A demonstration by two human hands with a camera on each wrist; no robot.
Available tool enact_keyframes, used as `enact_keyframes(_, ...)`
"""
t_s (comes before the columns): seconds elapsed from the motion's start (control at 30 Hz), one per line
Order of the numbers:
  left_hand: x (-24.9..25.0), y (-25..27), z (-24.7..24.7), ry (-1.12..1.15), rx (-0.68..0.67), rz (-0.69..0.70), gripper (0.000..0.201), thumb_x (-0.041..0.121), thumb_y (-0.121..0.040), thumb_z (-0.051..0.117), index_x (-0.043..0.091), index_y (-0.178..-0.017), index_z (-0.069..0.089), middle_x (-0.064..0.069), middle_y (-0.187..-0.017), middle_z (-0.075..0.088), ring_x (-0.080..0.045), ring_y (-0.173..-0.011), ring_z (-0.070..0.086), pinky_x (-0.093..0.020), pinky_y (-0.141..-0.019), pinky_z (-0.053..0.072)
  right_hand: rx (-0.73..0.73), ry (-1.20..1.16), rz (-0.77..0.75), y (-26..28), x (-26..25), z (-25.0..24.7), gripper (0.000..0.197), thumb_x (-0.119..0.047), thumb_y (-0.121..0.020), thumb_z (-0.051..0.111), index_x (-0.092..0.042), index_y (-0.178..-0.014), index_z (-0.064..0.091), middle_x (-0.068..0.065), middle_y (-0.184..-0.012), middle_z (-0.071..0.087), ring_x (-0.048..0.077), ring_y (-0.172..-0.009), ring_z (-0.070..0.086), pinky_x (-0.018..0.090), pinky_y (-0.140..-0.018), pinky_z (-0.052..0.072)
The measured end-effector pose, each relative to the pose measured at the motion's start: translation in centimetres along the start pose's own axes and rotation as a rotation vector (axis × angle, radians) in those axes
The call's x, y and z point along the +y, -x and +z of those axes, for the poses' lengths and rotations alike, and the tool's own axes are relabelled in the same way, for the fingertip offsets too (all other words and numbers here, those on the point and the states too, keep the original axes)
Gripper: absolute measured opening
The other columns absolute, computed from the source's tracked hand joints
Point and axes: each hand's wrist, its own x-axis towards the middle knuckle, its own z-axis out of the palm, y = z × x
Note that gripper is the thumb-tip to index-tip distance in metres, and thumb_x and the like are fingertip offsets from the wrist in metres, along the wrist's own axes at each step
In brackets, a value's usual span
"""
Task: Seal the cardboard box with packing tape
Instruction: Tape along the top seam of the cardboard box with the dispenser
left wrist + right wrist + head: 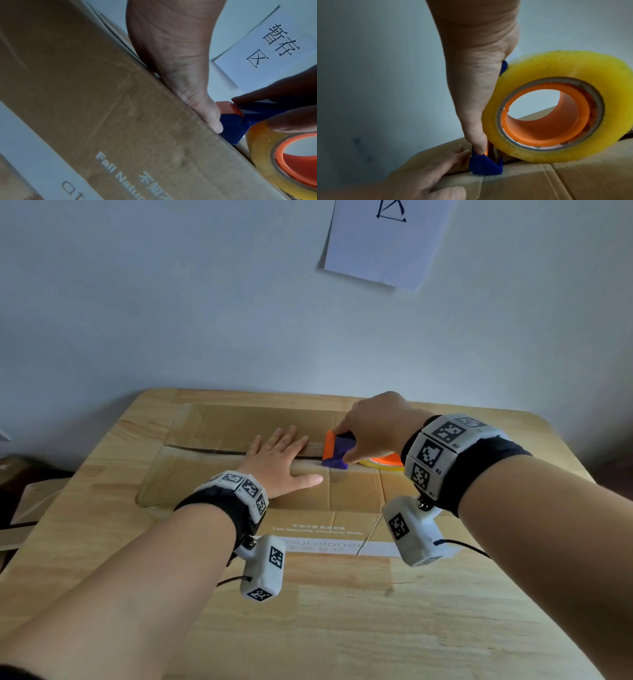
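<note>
A brown cardboard box (260, 484) lies on the wooden table, flaps folded down with a dark seam (205, 450) across its top. My left hand (279, 460) lies flat, fingers straight, pressing the flaps beside the seam. My right hand (373, 433) grips a blue and orange tape dispenser (337, 450), its blue nose down on the seam just right of the left fingers. The yellowish tape roll (556, 108) with an orange core sits on the dispenser behind the hand. In the left wrist view my left hand (180, 67) touches the dispenser (233, 121).
The wooden table (342, 611) stands against a pale wall. A white paper sheet (383, 241) with printed characters hangs on the wall above the box. Cardboard pieces (30, 508) lie off the table's left edge. White printing (318, 530) marks the box's near side.
</note>
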Motion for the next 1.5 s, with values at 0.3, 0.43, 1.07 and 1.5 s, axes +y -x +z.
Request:
enact_keyframes(0.3,-5.8,3.7,-0.6,-0.028,-0.06,-0.035,0.119,0.097,-0.046,0.001,0.036,-0.148,-0.004,0.009,-0.156,-0.019,-0.012,-0.144,-0.013,-0.043,-0.116,-0.004,0.111,-0.194,-0.083,-0.9,-3.1,-1.9,0.042,-0.056,-0.085,0.05,-0.044,-0.125,0.052,-0.011,-0.083,0.052,0.015,-0.085,0.053,0.027,-0.062,0.038)
enact_keyframes(0.43,-4.2,3.5,-1.3,-0.036,-0.038,0.015,0.115,0.089,-0.062,0.037,0.022,-0.15,0.003,0.003,-0.156,-0.019,-0.012,-0.144,-0.011,-0.043,-0.118,-0.002,0.092,-0.263,-0.075,-0.9,-2.3,-2.6,0.041,-0.06,-0.084,0.052,-0.045,-0.122,0.053,-0.016,-0.077,0.048,0.014,-0.085,0.052,0.027,-0.063,0.037)
enact_keyframes(1.07,-3.9,1.8,-0.2,-0.009,-0.062,0.041,0.129,0.095,-0.05,0.02,0.018,-0.149,-0.012,0.003,-0.156,-0.018,-0.013,-0.144,-0.011,-0.038,-0.117,-0.002,0.047,-0.225,-0.049,-0.8,-2.5,-5.2,0.043,-0.059,-0.076,0.061,-0.042,-0.117,0.063,-0.012,-0.09,0.061,0.015,-0.083,0.056,0.027,-0.064,0.042)
enact_keyframes(1.5,-3.8,2.0,-0.7,-0.041,-0.187,0.017,0.115,0.09,-0.064,0.019,0.02,-0.143,-0.027,0.006,-0.149,-0.034,-0.011,-0.139,-0.026,-0.035,-0.114,-0.013,-0.159,-0.108,0.044,2.9,1.5,-1.8,0.046,-0.059,-0.076,0.06,-0.048,-0.121,0.057,-0.015,-0.093,0.06,0.012,-0.089,0.056,0.029,-0.07,0.046)
